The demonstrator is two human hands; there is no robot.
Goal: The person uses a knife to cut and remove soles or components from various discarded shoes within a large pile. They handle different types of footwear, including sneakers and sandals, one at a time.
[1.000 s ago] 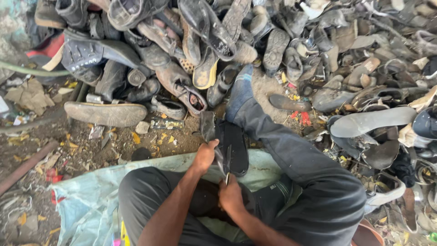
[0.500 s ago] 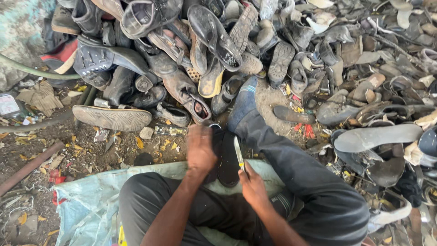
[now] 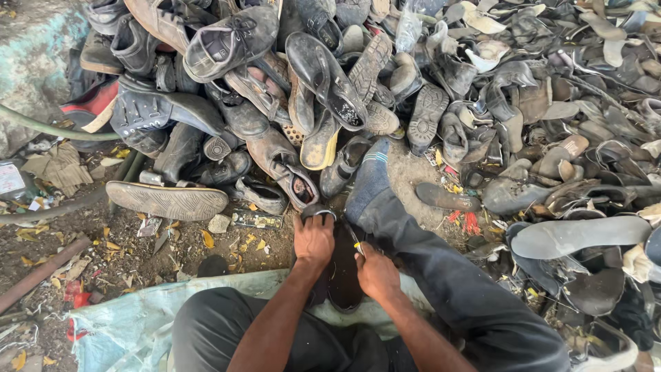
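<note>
Before a heap of old shoes (image 3: 358,89), left hand (image 3: 313,240) clamps a dark sole (image 3: 342,275); right hand (image 3: 376,271) grips a blade (image 3: 354,240).

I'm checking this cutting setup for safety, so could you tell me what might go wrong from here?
1. The right hand works a small blade on the dark shoe right beside the left hand, which grips the shoe's toe end; a slip could cut those fingers.
2. The shoe lies between the legs, against the outstretched right leg, so a runaway stroke might hit it.
3. The heaped shoe pile just ahead might slide onto the hands.
</note>
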